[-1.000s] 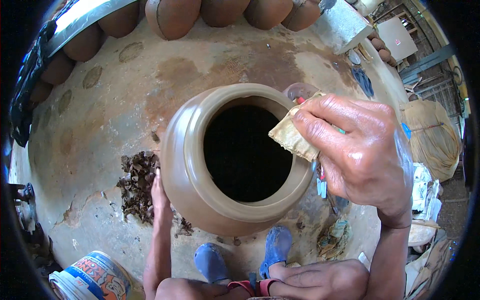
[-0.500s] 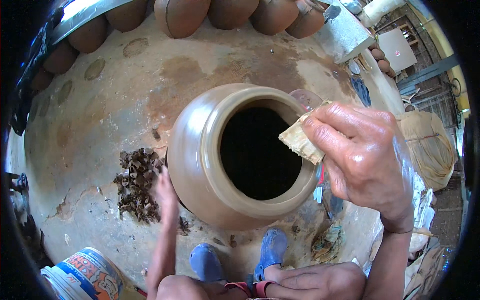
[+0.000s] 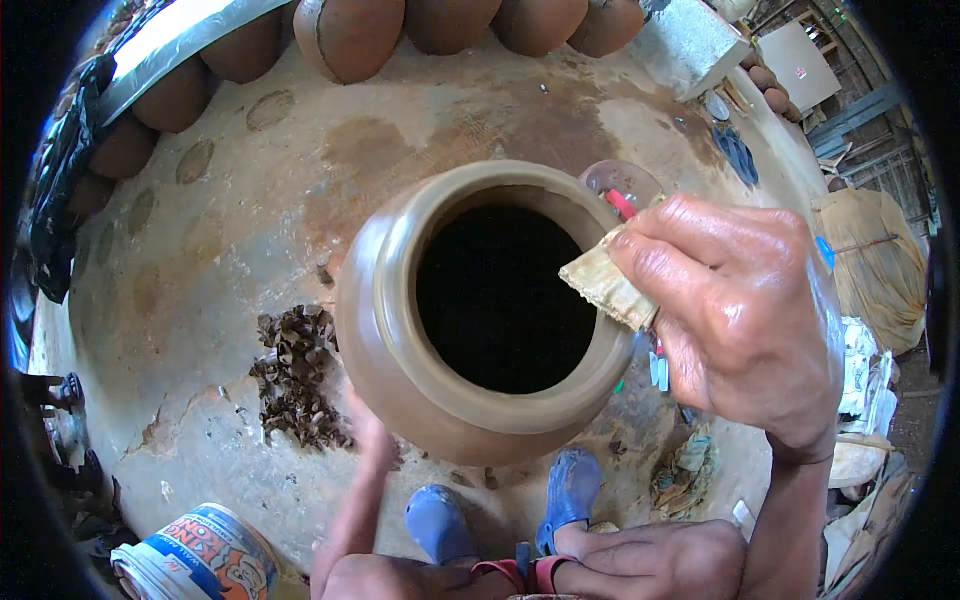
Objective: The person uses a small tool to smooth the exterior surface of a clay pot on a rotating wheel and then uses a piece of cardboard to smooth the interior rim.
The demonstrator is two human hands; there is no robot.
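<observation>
A large wet clay pot (image 3: 372, 310) stands in front of me, its wide round mouth dark inside. My right hand (image 3: 735, 305) is closed on a folded piece of pale cloth (image 3: 608, 285), pinched between thumb and fingers. The cloth's lower edge lies over the right part of the pot's rim in this view; whether it touches the clay I cannot tell. Low on the pot's left side is my left hand (image 3: 370, 425), smeared by motion, its fingers partly behind the belly of the pot. Dark clay shavings (image 3: 295, 380) lie heaped just left of that hand.
Several brown pots (image 3: 540, 28) line the far edge near a pale block (image 3: 690, 50). Behind my right hand sits a round dish (image 3: 645, 182) with a red-handled tool (image 3: 620, 205). A bucket (image 3: 205, 560) stands near left, a crumpled rag (image 3: 685, 472) near right. Blue clogs (image 3: 440, 525) are below the pot.
My left hand has come nearer along the pot's left side. The cloth stays over the right rim in my right hand. The whole view has shifted slightly.
</observation>
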